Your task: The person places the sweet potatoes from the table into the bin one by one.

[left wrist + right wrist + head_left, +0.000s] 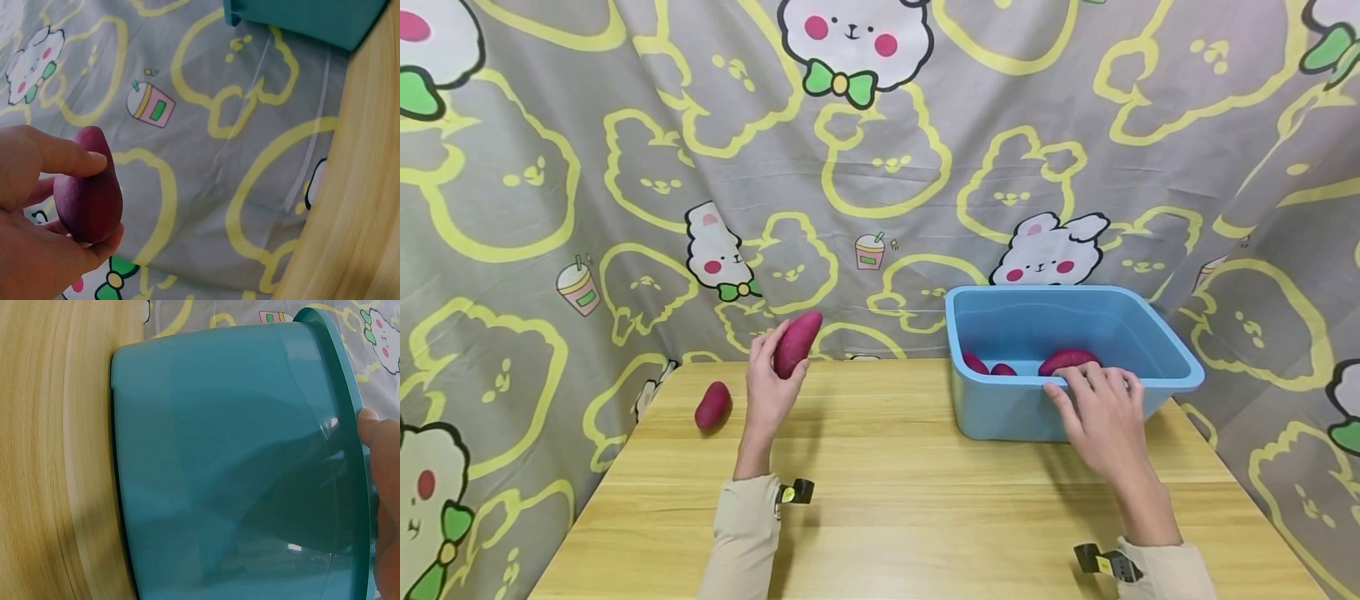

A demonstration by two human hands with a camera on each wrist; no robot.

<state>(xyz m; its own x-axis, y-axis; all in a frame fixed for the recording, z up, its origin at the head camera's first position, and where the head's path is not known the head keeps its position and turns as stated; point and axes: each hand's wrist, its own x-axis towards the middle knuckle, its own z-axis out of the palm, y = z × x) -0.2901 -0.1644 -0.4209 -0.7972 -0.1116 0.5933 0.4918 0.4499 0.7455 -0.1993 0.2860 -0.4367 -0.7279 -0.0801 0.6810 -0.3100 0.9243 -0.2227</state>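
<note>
A purple-red sweet potato (797, 343) is in my left hand (769, 387), held above the back left part of the table. In the left wrist view, fingers and thumb pinch that sweet potato (94, 206) from both sides. Another sweet potato (712, 406) lies on the table to the left of this hand. At the back right stands a blue plastic bin (1007, 408), and my right hand (1105, 421) grips its front rim, fingers over the edge. Inside, sweet potatoes (1070, 360) show partly behind the rim. The right wrist view shows the bin's outer wall (206, 425).
The wooden table (895, 492) carries the bin near its right back corner. A grey cartoon-print curtain (895, 300) hangs right behind the table and along both sides. Wrist cameras (797, 491) are strapped to both forearms.
</note>
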